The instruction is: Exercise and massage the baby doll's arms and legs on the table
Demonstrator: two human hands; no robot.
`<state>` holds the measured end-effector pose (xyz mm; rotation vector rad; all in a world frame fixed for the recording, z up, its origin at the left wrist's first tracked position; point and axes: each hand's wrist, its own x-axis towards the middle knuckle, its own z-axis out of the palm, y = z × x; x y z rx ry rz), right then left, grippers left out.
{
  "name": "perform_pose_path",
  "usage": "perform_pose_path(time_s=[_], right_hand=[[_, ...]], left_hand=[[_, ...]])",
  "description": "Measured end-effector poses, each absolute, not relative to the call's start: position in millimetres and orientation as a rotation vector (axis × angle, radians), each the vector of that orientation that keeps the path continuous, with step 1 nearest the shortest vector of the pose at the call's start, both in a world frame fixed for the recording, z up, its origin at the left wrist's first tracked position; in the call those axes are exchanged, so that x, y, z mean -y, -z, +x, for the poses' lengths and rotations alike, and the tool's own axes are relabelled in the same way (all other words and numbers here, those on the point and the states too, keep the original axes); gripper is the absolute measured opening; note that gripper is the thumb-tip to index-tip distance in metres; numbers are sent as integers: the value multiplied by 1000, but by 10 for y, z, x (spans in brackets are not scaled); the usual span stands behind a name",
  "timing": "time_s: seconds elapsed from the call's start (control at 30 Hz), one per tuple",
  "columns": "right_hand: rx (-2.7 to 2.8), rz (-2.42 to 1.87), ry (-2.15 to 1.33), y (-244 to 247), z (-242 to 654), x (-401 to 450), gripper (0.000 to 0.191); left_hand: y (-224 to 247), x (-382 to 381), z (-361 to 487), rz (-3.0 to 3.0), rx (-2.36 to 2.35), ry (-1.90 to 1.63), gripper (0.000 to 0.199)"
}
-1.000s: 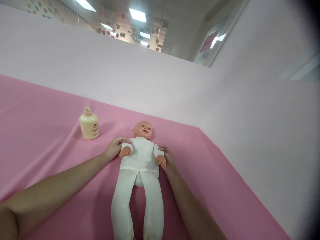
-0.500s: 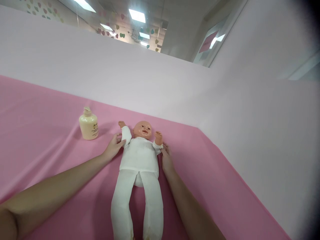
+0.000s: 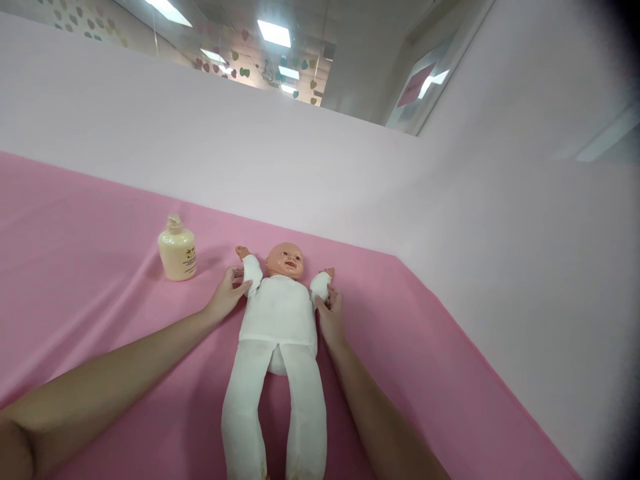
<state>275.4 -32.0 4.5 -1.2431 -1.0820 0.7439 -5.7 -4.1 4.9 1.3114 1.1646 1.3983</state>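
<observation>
A baby doll (image 3: 279,310) with a white cloth body lies on its back on the pink cover (image 3: 400,347), head away from me. Both its arms are raised beside the head. My left hand (image 3: 229,293) grips the doll's arm on the left, thumb and fingers around the white sleeve. On the other side my right hand (image 3: 331,313) holds the opposite arm near the elbow, fingers bent around it. The doll's feet are mostly cut off by the bottom of the view.
A cream pump bottle (image 3: 178,250) stands upright on the cover, left of the doll. White walls (image 3: 300,167) rise behind and to the right. A window (image 3: 280,53) above the back wall shows ceiling lights and heart stickers.
The doll's arm in my right hand has swung outward and back, away from its head. My right fingers have shifted slightly on it. The left hand stays on the other arm.
</observation>
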Motion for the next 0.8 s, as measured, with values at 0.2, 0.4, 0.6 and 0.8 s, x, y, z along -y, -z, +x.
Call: perform_pose_path(time_s=[0.2, 0.4, 0.6, 0.8], right_hand=[[1181, -1333, -756, -77, 2759, 345, 53], [1203, -1422, -699, -72, 2777, 334, 57], [1250, -1473, -621, -98, 2766, 338, 51], [1225, -1463, -689, -112, 2756, 358, 50]], left_hand=[[-36, 49, -61, 1338, -1159, -1392, 53], [-52, 72, -58, 1454, -1214, -1265, 50], [-86, 98, -78, 1566, -1311, -1177, 47], [-76, 99, -90, 1560, -1327, -1126, 50]])
